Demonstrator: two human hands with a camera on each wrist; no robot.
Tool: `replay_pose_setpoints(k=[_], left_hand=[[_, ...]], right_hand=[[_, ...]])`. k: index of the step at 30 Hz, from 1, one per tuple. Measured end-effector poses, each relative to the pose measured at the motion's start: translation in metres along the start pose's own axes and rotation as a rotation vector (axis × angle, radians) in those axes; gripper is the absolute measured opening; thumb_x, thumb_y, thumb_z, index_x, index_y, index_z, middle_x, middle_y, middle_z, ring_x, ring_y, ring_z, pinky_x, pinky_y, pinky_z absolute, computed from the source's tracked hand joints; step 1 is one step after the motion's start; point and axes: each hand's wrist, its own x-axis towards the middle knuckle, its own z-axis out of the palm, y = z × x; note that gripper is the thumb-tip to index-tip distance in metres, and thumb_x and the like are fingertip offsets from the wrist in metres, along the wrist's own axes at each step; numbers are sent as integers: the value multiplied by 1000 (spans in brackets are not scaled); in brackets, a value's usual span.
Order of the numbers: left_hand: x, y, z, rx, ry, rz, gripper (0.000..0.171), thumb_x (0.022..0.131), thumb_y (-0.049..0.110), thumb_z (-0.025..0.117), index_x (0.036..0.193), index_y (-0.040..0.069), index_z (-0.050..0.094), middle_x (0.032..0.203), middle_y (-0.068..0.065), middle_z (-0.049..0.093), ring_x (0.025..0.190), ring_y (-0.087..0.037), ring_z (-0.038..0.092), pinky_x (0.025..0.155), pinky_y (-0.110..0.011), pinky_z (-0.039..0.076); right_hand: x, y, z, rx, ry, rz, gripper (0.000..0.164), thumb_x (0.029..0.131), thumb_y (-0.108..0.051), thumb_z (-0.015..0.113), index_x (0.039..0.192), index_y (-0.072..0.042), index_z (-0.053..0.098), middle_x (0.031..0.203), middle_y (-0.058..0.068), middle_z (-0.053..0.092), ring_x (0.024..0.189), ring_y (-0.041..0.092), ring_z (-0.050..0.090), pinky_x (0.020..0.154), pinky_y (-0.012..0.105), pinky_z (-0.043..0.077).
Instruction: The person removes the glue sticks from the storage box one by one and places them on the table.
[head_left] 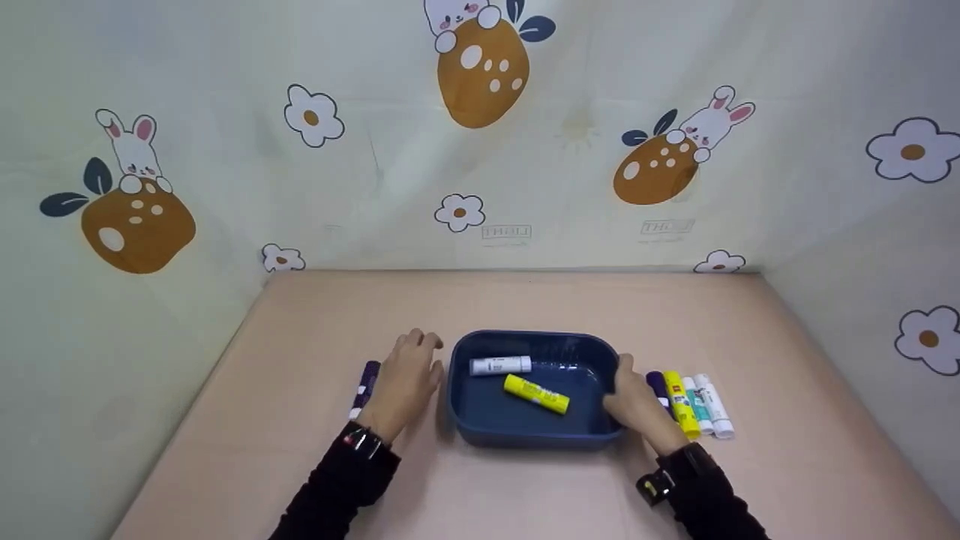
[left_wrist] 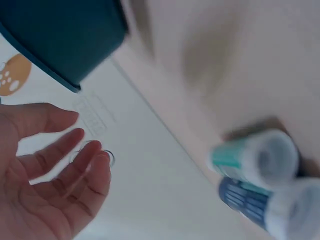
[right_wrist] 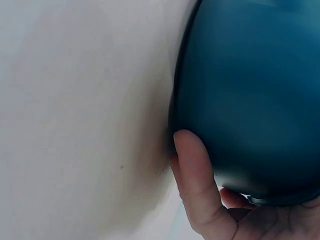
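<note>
A dark blue rectangular tub (head_left: 536, 442) stands mid-table. Inside it lie a white glue stick (head_left: 500, 365) and a yellow glue stick (head_left: 537, 394). My right hand (head_left: 637, 401) grips the tub's right end at the rim; the right wrist view shows its fingers (right_wrist: 195, 175) against the blue wall. Beside the tub's left end, my left hand (head_left: 405, 382) holds nothing, its fingers loosely bent and apart in the left wrist view. A purple glue stick (head_left: 367, 382) lies left of that hand, partly hidden by it. A teal glue stick (left_wrist: 255, 157) and a dark one (left_wrist: 245, 200) show near the left wrist.
Right of the tub, a row of glue sticks lies behind the right wrist: purple (head_left: 657, 386), yellow (head_left: 682, 405), teal (head_left: 700, 409) and white (head_left: 714, 409). A patterned curtain (head_left: 375, 187) stands along the back and sides of the beige table (head_left: 300, 315).
</note>
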Motion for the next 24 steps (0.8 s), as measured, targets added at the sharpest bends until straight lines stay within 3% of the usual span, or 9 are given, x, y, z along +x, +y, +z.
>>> replay_pose_setpoints(k=[6, 12, 18, 24], left_hand=[[5, 21, 3, -78, -25, 174, 20, 80, 14, 68, 99, 9, 63, 95, -5, 59, 87, -20, 55, 72, -33, 51], [9, 37, 10, -59, -173, 293, 25, 82, 20, 69, 104, 10, 63, 99, -4, 60, 89, -18, 55, 77, -32, 50], [14, 51, 22, 19, -357, 315, 32, 84, 22, 66, 114, 10, 62, 107, -6, 61, 94, -21, 57, 81, -34, 50], [16, 58, 35, 5, -418, 331, 31, 85, 16, 63, 115, 8, 63, 108, -6, 62, 99, -22, 58, 88, -35, 48]], right_hand=[[-1, 1, -1, 15, -2, -1, 63, 73, 4, 51, 129, 11, 22, 108, 37, 54, 78, 31, 56, 64, 38, 49], [-2, 1, -2, 14, 8, -21, 62, 72, 4, 51, 127, 11, 23, 105, 36, 55, 77, 31, 56, 64, 40, 49], [-1, 0, -1, 1, -6, 2, 65, 74, 4, 51, 131, 12, 20, 112, 37, 53, 79, 31, 55, 66, 38, 48], [0, 0, 0, -9, 2, 7, 65, 71, 4, 52, 128, 11, 22, 105, 35, 55, 75, 30, 54, 61, 35, 46]])
